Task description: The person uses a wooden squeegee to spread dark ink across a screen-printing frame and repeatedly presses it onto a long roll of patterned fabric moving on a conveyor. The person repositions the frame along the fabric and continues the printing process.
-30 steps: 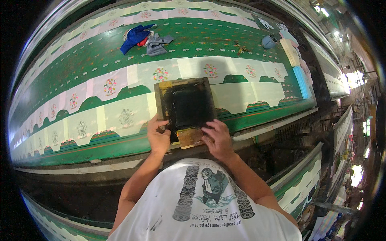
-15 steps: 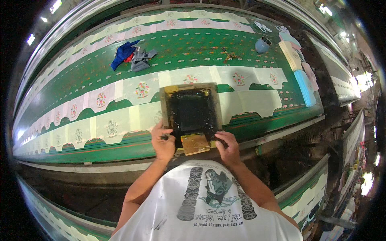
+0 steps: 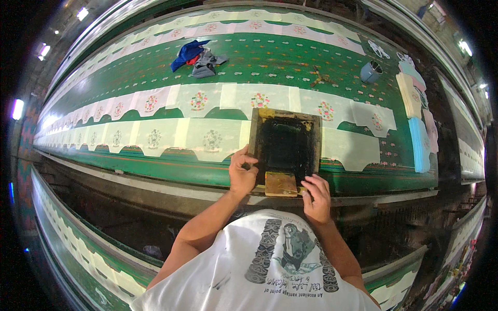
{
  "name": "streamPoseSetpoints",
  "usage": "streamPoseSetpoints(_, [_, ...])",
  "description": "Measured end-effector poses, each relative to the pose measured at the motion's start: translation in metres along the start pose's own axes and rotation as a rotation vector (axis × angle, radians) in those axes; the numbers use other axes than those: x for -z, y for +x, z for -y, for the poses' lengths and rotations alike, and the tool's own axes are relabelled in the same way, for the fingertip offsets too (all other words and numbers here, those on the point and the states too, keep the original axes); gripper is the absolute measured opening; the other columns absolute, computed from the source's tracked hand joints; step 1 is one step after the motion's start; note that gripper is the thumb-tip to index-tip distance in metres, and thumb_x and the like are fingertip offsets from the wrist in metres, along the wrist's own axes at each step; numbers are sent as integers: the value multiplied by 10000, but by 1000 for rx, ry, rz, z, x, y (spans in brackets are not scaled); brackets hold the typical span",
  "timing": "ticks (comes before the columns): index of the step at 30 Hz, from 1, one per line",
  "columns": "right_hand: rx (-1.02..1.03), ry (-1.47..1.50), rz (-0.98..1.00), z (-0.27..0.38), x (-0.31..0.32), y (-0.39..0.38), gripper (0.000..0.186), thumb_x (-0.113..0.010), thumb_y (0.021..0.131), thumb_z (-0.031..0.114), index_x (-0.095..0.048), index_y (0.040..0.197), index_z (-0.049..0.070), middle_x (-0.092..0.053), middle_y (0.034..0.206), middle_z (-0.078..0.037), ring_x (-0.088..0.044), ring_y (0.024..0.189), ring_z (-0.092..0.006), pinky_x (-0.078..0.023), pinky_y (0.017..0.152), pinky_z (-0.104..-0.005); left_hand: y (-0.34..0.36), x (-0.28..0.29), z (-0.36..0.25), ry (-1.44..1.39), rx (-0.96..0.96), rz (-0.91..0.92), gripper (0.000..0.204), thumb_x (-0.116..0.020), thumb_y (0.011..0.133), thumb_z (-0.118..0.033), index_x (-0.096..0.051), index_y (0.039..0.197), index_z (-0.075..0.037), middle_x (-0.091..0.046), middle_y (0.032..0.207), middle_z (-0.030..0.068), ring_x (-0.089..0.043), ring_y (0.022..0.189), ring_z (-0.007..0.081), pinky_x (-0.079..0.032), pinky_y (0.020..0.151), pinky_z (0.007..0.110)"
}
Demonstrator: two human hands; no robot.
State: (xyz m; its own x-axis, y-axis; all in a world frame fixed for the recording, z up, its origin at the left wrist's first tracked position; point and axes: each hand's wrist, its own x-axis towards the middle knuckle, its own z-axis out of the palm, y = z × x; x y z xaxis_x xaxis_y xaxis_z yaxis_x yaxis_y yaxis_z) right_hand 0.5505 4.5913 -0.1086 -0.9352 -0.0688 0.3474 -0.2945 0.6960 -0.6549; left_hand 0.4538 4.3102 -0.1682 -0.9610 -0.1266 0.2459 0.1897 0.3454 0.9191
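A wooden-framed printing screen (image 3: 253, 129), dark with black ink inside, lies over the near row of pale fabric pieces. My left hand (image 3: 243, 171) is closed on its left side near the front corner, thumb and fingers bent. At the front right corner, my right hand (image 3: 317, 196) grips the frame, fingers over the edge. A wooden squeegee (image 3: 280, 184) rests inside the near end of the screen, between my hands. Just left of the screen shows a pale yellow fabric piece (image 3: 199, 132) with a dark print. What lies directly beneath the screen is hidden.
Farther back on the long green table (image 3: 249, 62) runs a row of fabric with coloured prints (image 3: 198, 100). Blue and grey cloths (image 3: 207, 65) lie beyond it. A grey-blue bucket (image 3: 370, 72) and folded fabric stacks (image 3: 419, 140) occupy the right end.
The screen has moved right along the near row, with both hands holding it. A dark print that was partly covered now shows fully on its left. The head view has shifted too.
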Motion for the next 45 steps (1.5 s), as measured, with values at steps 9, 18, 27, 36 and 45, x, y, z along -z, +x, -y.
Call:
streamPoseSetpoints(9, [361, -133, 413, 30, -20, 52, 402, -777, 936, 164, -763, 1321, 52, -688, 1276, -140, -652, 1249, -361, -518, 1093, -520, 4, 0, 13, -65, 107, 49, 286, -769, 739, 141, -751, 955, -45, -672, 1533, 249, -666, 1332, 346, -492, 1156, 409])
streamPoseSetpoints(18, [217, -71, 765, 6, -1, 143, 384, -662, 930, -35, -784, 1270, 94, -745, 1103, -169, -726, 1088, -410, -597, 980, -513, 3, -2, 17, -104, 90, 51, 299, -746, 750, 165, -716, 961, -45, -662, 1538, 241, -650, 1375, 316, -449, 1188, 391])
streamPoseSetpoints(27, [65, -116, 381, -24, -42, 225, 525, -569, 943, -75, -808, 1332, 183, -759, 1208, -152, -722, 1156, -399, -589, 1019, -504, 5, -1, 10, -99, 80, 66, 251, -727, 770, 180, -719, 898, -35, -650, 1448, 252, -608, 1438, 398, -474, 1154, 445])
streamPoseSetpoints(36, [157, -175, 445, -11, -45, 166, 546, -645, 849, -82, -789, 1340, 108, -725, 1169, -167, -680, 1134, -425, -547, 1018, -538, 2, -4, 21, -57, -5, 65, 305, -710, 723, 183, -707, 904, -63, -632, 1529, 230, -602, 1396, 376, -432, 1197, 460])
streamPoseSetpoints(45, [128, -132, 424, 36, -32, 77, 503, -626, 905, -61, -782, 1365, 70, -734, 1243, -135, -661, 1133, -376, -504, 1033, -515, 3, -1, 23, -23, 13, 111, 311, -721, 744, 173, -722, 929, -77, -585, 1573, 256, -568, 1358, 419, -443, 1179, 468])
